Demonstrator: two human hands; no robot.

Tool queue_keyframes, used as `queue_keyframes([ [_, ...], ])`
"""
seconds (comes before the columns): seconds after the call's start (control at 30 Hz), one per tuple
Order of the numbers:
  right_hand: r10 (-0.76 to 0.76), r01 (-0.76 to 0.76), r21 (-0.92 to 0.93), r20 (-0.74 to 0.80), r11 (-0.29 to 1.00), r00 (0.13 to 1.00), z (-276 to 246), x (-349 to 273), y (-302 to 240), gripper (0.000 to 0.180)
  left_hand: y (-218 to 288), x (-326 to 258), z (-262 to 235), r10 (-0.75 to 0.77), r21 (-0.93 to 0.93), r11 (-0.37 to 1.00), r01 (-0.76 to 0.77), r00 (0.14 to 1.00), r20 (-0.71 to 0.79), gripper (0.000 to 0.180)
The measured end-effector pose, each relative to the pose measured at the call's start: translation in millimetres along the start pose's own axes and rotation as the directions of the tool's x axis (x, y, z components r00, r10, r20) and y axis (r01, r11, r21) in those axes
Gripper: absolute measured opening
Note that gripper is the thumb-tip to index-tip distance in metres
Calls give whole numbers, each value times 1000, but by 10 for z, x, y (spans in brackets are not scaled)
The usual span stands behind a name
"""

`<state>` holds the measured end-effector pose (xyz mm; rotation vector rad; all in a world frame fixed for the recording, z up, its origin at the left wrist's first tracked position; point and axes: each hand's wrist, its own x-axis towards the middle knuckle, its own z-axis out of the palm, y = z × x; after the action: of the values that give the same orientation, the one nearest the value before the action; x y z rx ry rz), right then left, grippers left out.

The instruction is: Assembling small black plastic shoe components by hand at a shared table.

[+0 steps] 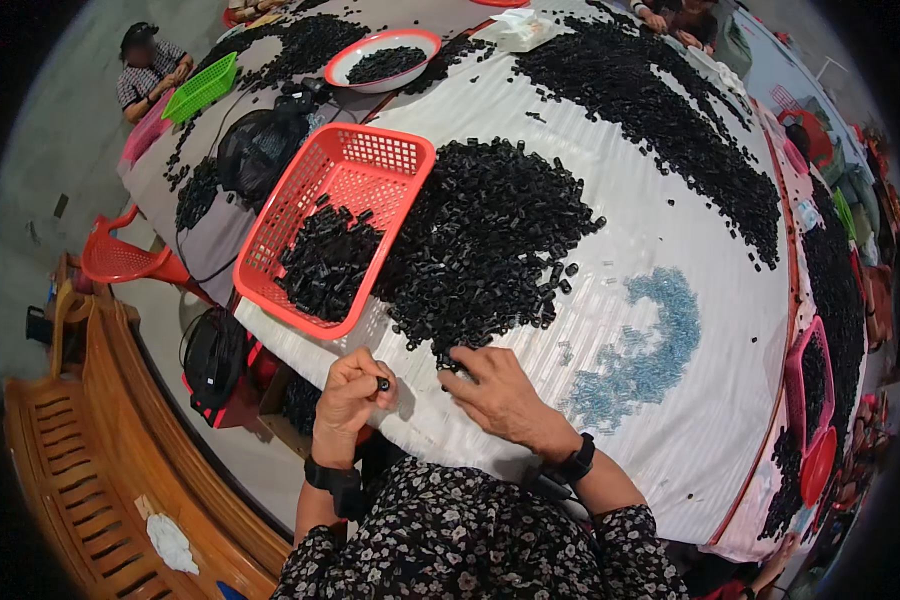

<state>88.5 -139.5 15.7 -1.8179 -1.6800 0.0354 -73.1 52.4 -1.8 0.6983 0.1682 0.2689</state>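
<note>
My left hand (346, 400) pinches a small black cylindrical cap (382, 384) between thumb and fingers, just in front of the red basket. At the near edge of a large heap of black caps (490, 225), my right hand (505, 397) has its fingers curled down on one or more black pieces (458, 368); how many is hidden. The red plastic basket (255, 272) stands tilted left of the heap, with many black pieces (330, 260) lying inside. To the right of my right hand, small clear bluish tubes (660, 345) lie spread in a curved pile.
A white basin with a red rim (425, 78) holds more black pieces at the back. Another long heap (660, 115) covers the far right. A green basket (200, 88) is near a seated person (148, 75). A wooden bench (120, 430) and red chair (120, 260) stand left.
</note>
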Motion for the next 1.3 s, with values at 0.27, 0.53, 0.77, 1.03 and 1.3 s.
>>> queue_keyframes([
  [0.27, 99, -78, -179, 111, 981, 989, -65, 141, 206, 37, -119, -16, -60, 25, -19, 999, -26, 999, -31, 11],
  [0.53, 223, -277, -303, -201, 912, 954, -360, 271, 321, 25, -195, -19, -123, 8, -47, 999, -12, 997, -77, 10],
  [0.77, -5, 9, -29, 142, 1000, 990, 185, 45, -99, 17, -166, -6, -63, 6, -76, 997, -11, 997, -72, 10],
  [1.03, 7, 16, -104, 216, 994, 976, 206, 17, -127, 20, -190, 0, 19, -22, -1, 1000, 22, 997, -72, 6],
  [1.3, 459, -389, 564, 21, 728, 888, -92, 32, -84, 12, -257, 169, 365, -73, 113, 990, 84, 993, -93, 8],
])
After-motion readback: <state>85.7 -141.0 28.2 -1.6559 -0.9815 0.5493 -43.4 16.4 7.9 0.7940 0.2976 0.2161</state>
